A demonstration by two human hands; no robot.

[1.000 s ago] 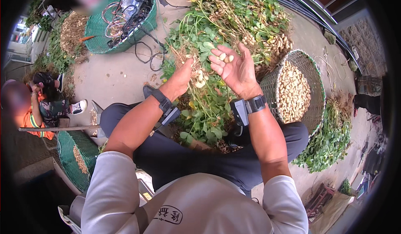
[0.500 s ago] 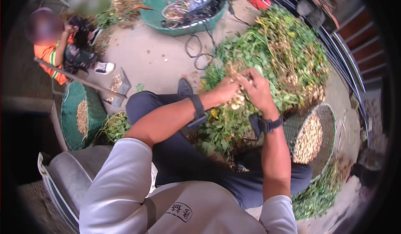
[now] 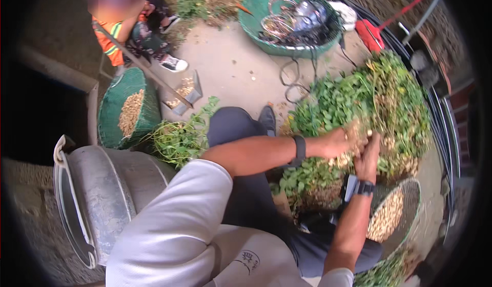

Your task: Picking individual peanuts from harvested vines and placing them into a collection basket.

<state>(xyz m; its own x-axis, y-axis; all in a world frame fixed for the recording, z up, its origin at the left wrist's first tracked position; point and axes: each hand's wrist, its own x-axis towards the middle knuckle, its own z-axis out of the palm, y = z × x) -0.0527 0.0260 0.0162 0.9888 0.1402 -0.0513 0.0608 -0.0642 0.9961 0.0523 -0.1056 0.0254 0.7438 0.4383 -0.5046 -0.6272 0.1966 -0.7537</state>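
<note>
A woven green basket (image 3: 410, 203) is standing beside the leafy green plant heap (image 3: 328, 102). Over the heap, the left hand (image 3: 333, 143) is gripping a brown stringy root clump (image 3: 355, 132); the right hand's (image 3: 367, 161) grip is blurring beyond telling. Slack fingers could be scattering pale pods (image 3: 344, 158) onto the heap.

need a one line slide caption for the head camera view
Both hands meet at a rooty clump of peanuts over leafy plants near a basket of peanuts.
</note>
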